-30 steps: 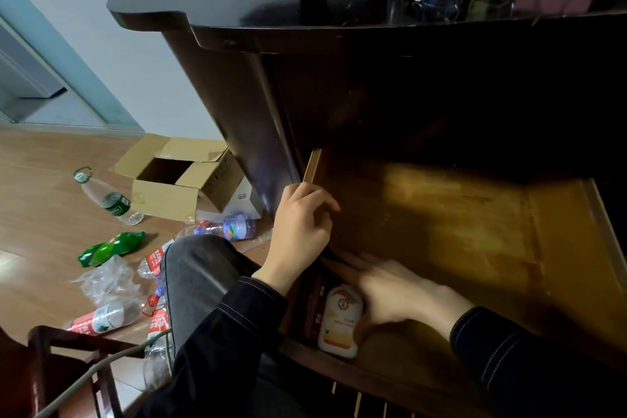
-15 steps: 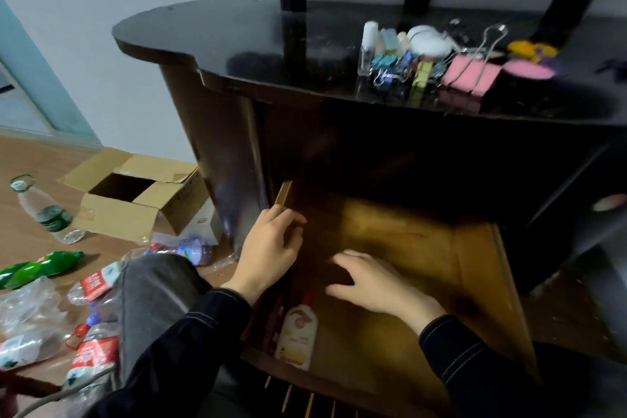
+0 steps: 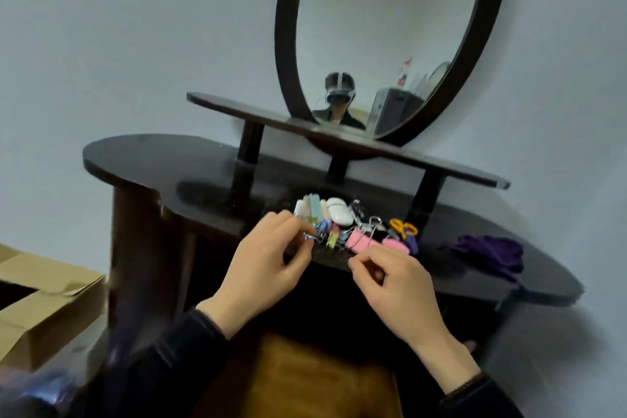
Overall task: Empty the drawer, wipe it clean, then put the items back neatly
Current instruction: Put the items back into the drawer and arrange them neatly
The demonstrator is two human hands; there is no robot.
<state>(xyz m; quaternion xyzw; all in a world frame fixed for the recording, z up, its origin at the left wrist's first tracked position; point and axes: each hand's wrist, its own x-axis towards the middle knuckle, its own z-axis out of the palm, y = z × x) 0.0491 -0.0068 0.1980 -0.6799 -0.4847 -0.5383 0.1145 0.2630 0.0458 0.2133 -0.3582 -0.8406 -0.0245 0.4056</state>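
The emptied items lie in a pile on the dark dresser top [image 3: 163,159]: small coloured binder clips [image 3: 330,236], large pink clips [image 3: 361,241], a white case [image 3: 339,212], pale tubes [image 3: 310,207] and yellow-handled scissors [image 3: 403,229]. My left hand [image 3: 268,261] is at the pile's left edge and pinches the wire handle of a small binder clip. My right hand [image 3: 397,285] hovers at the top's front edge just below the pink clips, fingers curled, with nothing seen in them. The open drawer's [image 3: 322,380] wooden bottom shows below my wrists.
A purple cloth [image 3: 488,254] lies on the dresser top to the right. An oval mirror [image 3: 390,37] on a raised shelf [image 3: 237,108] stands behind the pile. An open cardboard box [image 3: 40,302] sits on the floor at the left.
My view has swung up from the drawer to the dresser top. Both hands have left the drawer and risen to the pile of clips; the left one now pinches a clip.
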